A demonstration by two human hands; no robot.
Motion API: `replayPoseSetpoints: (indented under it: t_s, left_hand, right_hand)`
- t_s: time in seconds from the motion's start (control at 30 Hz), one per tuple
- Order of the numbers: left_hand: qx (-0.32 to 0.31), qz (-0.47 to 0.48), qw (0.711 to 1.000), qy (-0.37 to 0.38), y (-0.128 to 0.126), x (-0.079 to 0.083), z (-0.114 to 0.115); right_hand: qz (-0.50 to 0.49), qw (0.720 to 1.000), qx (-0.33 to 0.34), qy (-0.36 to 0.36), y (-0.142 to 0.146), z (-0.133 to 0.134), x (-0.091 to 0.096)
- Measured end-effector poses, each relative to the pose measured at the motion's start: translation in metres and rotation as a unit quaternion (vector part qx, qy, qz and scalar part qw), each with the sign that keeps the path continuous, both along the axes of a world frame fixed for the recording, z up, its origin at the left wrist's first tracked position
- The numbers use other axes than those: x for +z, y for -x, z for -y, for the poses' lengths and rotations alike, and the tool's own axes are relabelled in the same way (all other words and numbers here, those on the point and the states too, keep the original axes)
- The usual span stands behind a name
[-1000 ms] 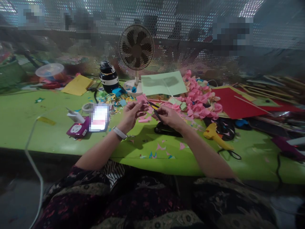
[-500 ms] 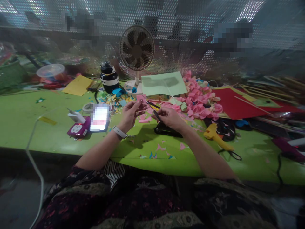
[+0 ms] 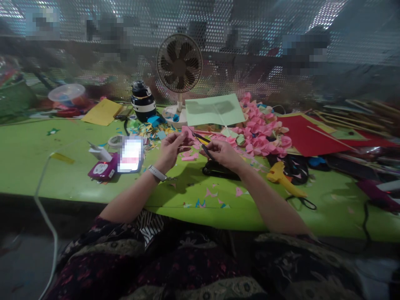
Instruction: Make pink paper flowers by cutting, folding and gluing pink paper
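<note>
My left hand pinches a small pink paper piece above the green table. My right hand is closed on scissors whose blades point up-left into the pink paper. A white watch is on my left wrist. Both hands hover over the table's middle, above pink paper scraps and a black object lying under my right hand.
A small fan and a dark bottle stand behind. A pile of pink paper flowers, red sheets, a light green sheet, a yellow glue gun, a lit phone and a tape roll surround the hands.
The hands and scissors have barely shifted; the pink piece has turned slightly between my left fingers.
</note>
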State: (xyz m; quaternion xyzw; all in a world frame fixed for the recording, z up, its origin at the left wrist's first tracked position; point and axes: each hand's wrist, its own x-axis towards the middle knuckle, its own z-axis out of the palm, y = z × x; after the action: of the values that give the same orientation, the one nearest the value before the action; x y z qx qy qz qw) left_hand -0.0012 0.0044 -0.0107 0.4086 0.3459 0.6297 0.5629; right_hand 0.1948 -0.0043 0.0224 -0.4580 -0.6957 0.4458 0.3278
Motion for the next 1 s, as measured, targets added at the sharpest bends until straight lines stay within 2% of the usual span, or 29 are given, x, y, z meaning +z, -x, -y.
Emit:
replayPoseSetpoints:
  t_s: [0.2, 0.47, 0.67, 1.0]
  left_hand:
    - [0.024, 0.006, 1.0, 0.007, 0.002, 0.001, -0.003]
    - [0.009, -0.026, 1.0, -0.008, 0.002, -0.004, -0.003]
    - [0.031, -0.004, 0.999, -0.013, 0.004, -0.003, -0.005]
    - [0.015, -0.029, 0.999, -0.026, 0.004, -0.002, -0.003]
  right_hand:
    - [0.009, 1.0, 0.001, -0.012, 0.0, -0.002, -0.002]
    - [0.015, 1.0, -0.001, 0.011, -0.001, 0.001, 0.002]
    - [-0.017, 1.0, -0.009, 0.005, -0.003, -0.005, -0.003]
    - [0.016, 0.999, 0.023, 0.038, -0.005, 0.001, 0.01]
